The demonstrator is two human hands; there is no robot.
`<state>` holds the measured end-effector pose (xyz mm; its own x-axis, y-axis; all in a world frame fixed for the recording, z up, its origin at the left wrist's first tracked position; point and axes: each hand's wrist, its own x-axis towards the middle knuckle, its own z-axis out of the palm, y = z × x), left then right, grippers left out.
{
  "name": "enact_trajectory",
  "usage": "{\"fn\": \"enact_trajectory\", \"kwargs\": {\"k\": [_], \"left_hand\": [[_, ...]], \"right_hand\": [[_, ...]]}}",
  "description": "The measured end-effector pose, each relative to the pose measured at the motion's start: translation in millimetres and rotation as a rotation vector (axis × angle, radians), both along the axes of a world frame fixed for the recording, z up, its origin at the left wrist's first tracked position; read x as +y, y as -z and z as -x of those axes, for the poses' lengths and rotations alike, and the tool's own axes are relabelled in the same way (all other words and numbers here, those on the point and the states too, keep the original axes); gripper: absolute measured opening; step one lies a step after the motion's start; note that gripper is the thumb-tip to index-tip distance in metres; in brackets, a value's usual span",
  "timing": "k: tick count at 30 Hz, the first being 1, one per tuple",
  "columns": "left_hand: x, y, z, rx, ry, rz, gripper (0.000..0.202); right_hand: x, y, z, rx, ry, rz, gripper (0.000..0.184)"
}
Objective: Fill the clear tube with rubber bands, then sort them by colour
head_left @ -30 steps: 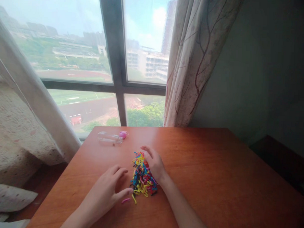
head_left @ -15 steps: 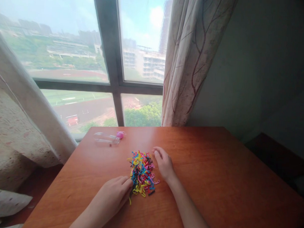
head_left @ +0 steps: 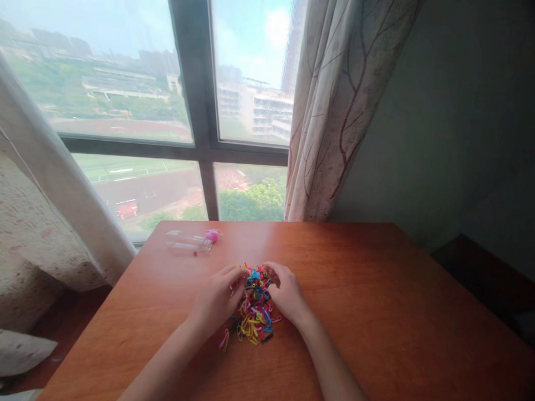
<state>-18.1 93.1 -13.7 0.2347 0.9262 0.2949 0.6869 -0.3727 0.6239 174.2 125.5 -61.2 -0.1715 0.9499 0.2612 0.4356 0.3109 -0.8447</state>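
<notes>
At the far left a pale curtain (head_left: 39, 216) hangs down beside the window (head_left: 134, 102), and a pillow (head_left: 12, 349) lies low in the corner beneath it. The wooden table (head_left: 377, 321) stands against the window. Near its far left corner a clear bottle (head_left: 189, 242) with a pink cap lies on its side, well apart from the hands.

The left hand (head_left: 215, 298) rests palm down on the table at the left side of a pile of small coloured rubber bands (head_left: 255, 314). Its fingers are bent and curl against the pile's upper left edge, touching the bands. Whether they pinch any band cannot be told. The pile lies on the table between the two hands, a little left of the table's middle, with a few loose pink and yellow bands trailing at its near left edge.

The right hand (head_left: 288, 292) presses against the pile's right side, its fingers curved inward and its fingertips close to those of the left hand at the far end of the pile. Its grip on any band is also hidden.

Further right a patterned curtain (head_left: 336, 103) hangs to the table's back edge, next to a dark wall (head_left: 450, 113).
</notes>
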Motion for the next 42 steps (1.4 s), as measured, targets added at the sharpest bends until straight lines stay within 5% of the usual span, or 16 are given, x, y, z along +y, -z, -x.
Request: {"fn": "enact_trajectory", "kwargs": {"k": [4,12,18,22,34,42], "left_hand": [[17.4,2.7,11.2,-0.037,-0.139,0.048,0.028],[13.6,4.0,7.0,-0.151,0.081,0.175,0.034],[-4.0,-6.1,16.9,-0.521,0.171,0.388,0.032],[-12.6,-10.1,22.1,-0.539,0.216,0.432,0.029],[-1.1,-7.8,49.9,-0.393,-0.136,0.237,0.027],[10.4,-7.2,92.8,-0.201,-0.403,0.079,0.033]], "right_hand": [[0.2,-4.0,0.3,-0.041,-0.004,-0.01,0.059],[-11.1,-15.0,11.1,0.095,-0.1,0.05,0.062],[-17.9,-28.3,7.7,0.328,-0.197,0.18,0.051],[-23.4,-33.4,4.3,0.359,-0.25,0.197,0.044],[-31.9,-38.6,5.4,0.06,-0.466,-0.209,0.035],[-34.8,-53.4,1.3,0.085,-0.365,-0.23,0.027]]}}
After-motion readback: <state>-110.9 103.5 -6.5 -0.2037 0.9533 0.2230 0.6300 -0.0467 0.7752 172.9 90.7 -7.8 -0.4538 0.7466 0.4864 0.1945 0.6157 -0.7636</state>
